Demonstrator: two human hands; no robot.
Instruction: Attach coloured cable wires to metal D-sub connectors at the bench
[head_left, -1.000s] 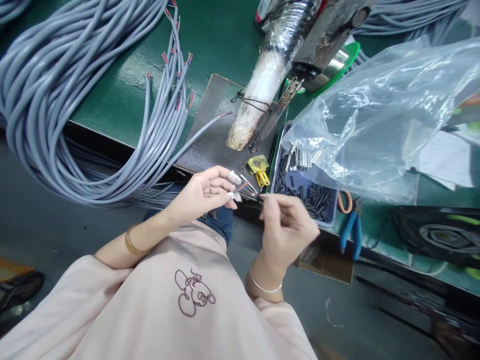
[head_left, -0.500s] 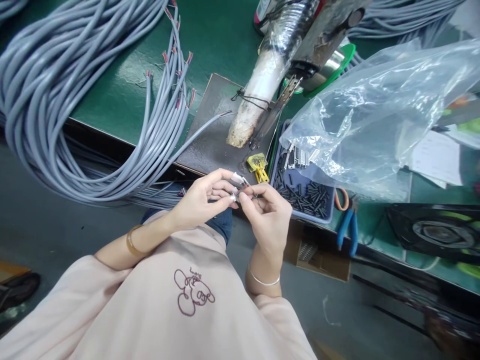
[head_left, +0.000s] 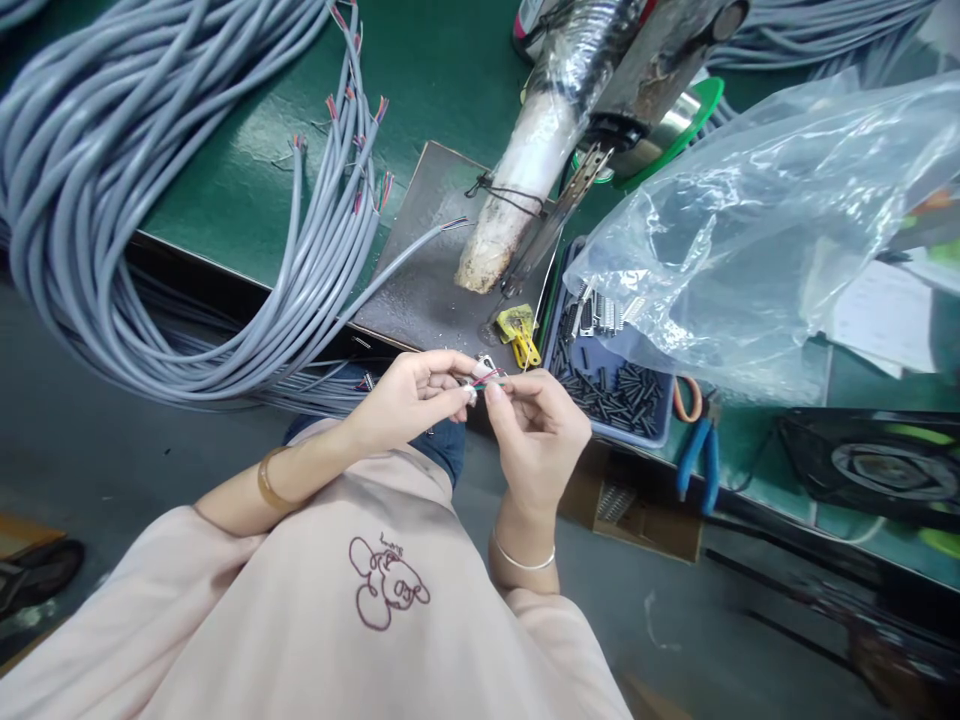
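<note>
Left grip [head_left: 409, 402], right grip [head_left: 538, 428] close beside, coloured wires [head_left: 487, 377] pinched between.

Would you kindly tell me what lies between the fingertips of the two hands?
In the head view, thin wires, one of them red, lie between the left hand and the right hand.

A small metal connector [head_left: 488, 362] with thin coloured wires [head_left: 489, 376], held off the surface in front of the person's body. Only a bit of the connector shows, pale and silvery with a dark patch — its outline is too small and covered to make out. The wires, one red and one greenish, run slantwise, near the connector, from the fingertips of the left hand [head_left: 420, 398] to the pinched fingertips of the right hand [head_left: 538, 425] — their ends are hidden.
</note>
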